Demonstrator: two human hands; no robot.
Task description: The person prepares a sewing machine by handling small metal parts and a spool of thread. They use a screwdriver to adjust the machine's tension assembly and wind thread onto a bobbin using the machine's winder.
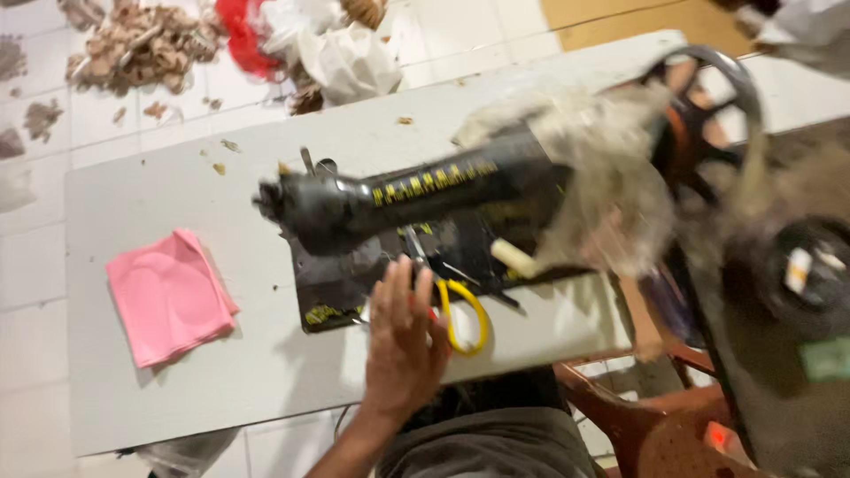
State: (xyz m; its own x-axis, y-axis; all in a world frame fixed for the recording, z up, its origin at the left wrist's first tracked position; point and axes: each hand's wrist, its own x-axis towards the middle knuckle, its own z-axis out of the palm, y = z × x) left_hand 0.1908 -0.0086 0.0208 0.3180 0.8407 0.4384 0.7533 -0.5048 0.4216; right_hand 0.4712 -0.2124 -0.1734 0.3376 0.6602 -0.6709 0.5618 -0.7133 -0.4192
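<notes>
A hand [403, 341] reaches up from the lower middle of the frame, fingers spread flat and apart on the table beside the yellow-handled scissors [456, 310]; it covers something reddish, but closes on nothing that can be made out. Which hand it is cannot be told for sure; it looks like the left, and no other hand shows. The scissors lie at the centre, on the base of the black sewing machine [398, 199], whose arm runs across the middle. A folded pink cloth [168, 296] lies at the left on the grey table [177, 168]. Pale fluffy material [602, 168] drapes over the machine's right end. Scraps [133, 44] litter the tiled floor at the upper left.
</notes>
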